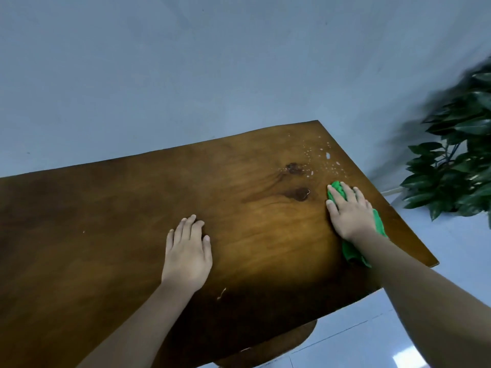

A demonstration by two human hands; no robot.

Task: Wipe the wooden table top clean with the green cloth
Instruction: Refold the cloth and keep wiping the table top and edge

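item: green cloth [353, 251], one piece, crumpled. location: on the wooden table [111, 235], close to the table's right-hand edge, pinned beneath the right hand [349, 212]; one green tip shows past the fingertips, a larger fold trails back under the wrist toward the table's near right corner.

handling, judged: soft, light, limp; no stiffness of its own, so it bunches and folds as pushed. likely grips the wood a little where damp. not fragile. best held by a flat palm pressing down on its middle, fingers spread over the leading edge so it does not roll up.

hands: right hand flat and spread, pressing the cloth to the table, not pinching it. left hand [187, 254] empty, palm down, fingers loosely together, resting on bare wood toward the table's middle, well apart from the cloth.

soil: pale droplets [328, 155] scattered just beyond the cloth, toward the table's far right corner; two dark knots [299, 193] left of the cloth look wet.

other: leafy plant [457, 160] off the table's right side.
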